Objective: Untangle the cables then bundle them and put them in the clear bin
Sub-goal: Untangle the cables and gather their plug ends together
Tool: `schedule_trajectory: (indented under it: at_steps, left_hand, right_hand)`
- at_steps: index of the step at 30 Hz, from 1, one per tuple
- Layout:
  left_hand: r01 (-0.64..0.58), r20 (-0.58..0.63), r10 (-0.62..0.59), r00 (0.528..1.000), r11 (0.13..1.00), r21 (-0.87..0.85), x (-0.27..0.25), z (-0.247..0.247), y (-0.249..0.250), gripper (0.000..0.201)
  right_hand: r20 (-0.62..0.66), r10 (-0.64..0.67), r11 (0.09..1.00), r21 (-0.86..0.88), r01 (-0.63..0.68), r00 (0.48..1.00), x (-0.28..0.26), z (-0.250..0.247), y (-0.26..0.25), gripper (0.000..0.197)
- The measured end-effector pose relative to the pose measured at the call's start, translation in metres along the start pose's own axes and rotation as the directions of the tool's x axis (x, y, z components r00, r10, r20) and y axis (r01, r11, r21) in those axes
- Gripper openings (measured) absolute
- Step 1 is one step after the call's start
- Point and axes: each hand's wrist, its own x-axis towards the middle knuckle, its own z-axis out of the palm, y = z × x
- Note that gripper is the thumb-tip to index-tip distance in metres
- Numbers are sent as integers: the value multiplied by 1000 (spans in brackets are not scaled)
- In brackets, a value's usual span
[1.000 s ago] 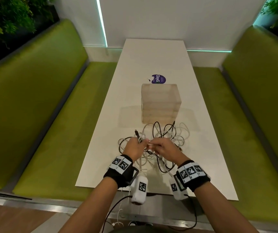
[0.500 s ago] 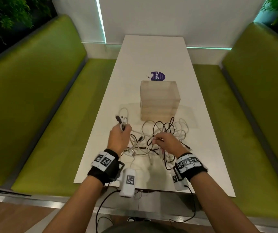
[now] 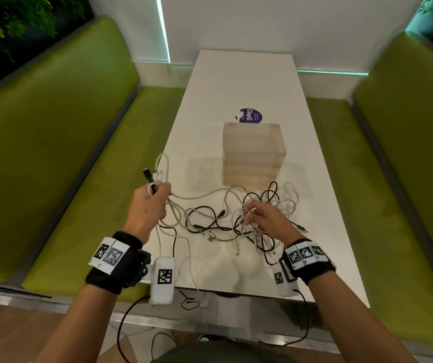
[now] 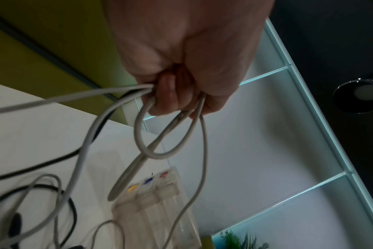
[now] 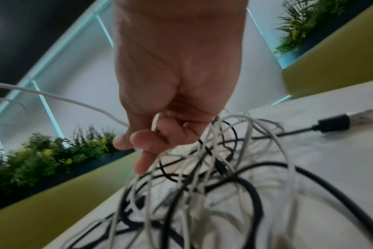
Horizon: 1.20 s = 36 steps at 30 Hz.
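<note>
Head view: my left hand [image 3: 149,205] grips white cable loops [image 3: 163,163]; my right hand [image 3: 267,218] pinches strands of the cable tangle [image 3: 225,221] on the desk [image 3: 244,82].

white table [image 3: 244,82], clear bin [image 3: 253,155], tangled black and white cables [image 3: 236,218], purple sticker [image 3: 250,115]

Far half of table [image 3: 246,82] is free, only a purple sticker [image 3: 251,115] flat on it. Clear bin [image 3: 253,155] blocks the middle; bare lanes run left & right of it. Cable tangle [image 3: 236,218] fills the near part, w/ both hands in it.
</note>
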Motion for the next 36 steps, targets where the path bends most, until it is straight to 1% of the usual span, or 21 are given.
schedule_trajectory:
  at_steps: [2,4,6,7,9,12,13,14,15,17,19,20,21,22,23,24,25,27,30,33,36]
  left_hand:
    - [6,57,-8,998,999,34,-3,1,-6,28]
    - [21,135,-30,990,997,70,-7,4,-10,25]
    - [36,238,-62,969,993,114,-13,9,-11,27]
    - [34,306,-73,949,991,132,-16,11,-10,29]
    - [25,443,-103,891,984,178,-23,18,-9,29]
    - [0,600,-165,783,964,265,-30,27,-7,25]
    - [-7,642,-185,744,959,284,-32,28,-7,25]
    - [-7,673,-201,712,956,294,-33,29,-7,26]
    - [-6,691,-211,692,955,298,-34,29,-7,27]
    - [-10,706,-216,674,953,302,-37,28,-7,29]
    - [-22,703,-204,681,954,299,-40,28,-7,33]
    - [-22,689,-184,701,960,279,-41,27,-6,34]
    - [-3,658,-161,735,970,241,-41,27,-6,31]
    - [31,611,-139,779,982,184,-40,27,-6,23]
    - [65,549,-119,827,991,116,-39,26,-6,20]
    - [97,487,-114,866,994,59,-37,25,-7,26]
    - [119,444,-116,888,993,21,-35,24,-9,26]
    - [117,426,-100,899,993,-13,-35,25,-11,21]
    - [72,460,-61,886,997,-6,-39,32,-11,24]
    - [21,465,-38,884,999,40,-39,34,-11,21]
    - [36,460,-44,887,999,26,-38,29,-13,23]
  right_hand:
    - [19,-48,998,30,48,999,-3,-3,-5,10]
    - [35,-134,989,63,132,990,-9,-5,-16,14]
    - [52,-216,972,107,210,975,-15,-5,-35,25]
    - [62,-232,966,129,223,971,-18,-5,-45,32]
    - [106,-226,962,182,205,968,-25,-4,-67,43]
    - [211,-251,949,245,197,945,-30,2,-88,74]
    - [238,-248,946,268,182,939,-31,5,-92,79]
    - [257,-229,947,282,154,939,-32,6,-94,79]
    - [266,-203,954,270,130,942,-33,7,-95,74]
    - [262,-166,979,159,127,951,-33,7,-96,51]
    - [222,-158,987,64,147,962,-32,7,-92,24]
    - [200,-155,987,67,144,968,-32,8,-90,18]
    - [178,-153,986,88,139,972,-33,8,-88,20]
    - [173,-152,984,122,132,973,-35,8,-85,20]
    - [186,-165,977,164,135,968,-38,7,-84,16]
    - [215,-191,967,207,147,958,-41,7,-83,13]
    - [253,-215,957,245,153,943,-44,7,-83,14]
    - [322,-231,939,320,124,918,-49,10,-86,19]
    - [349,-257,921,372,119,901,-51,24,-91,15]
    - [306,-249,896,433,98,919,-52,35,-92,18]
    - [267,-232,880,468,85,935,-55,34,-89,15]
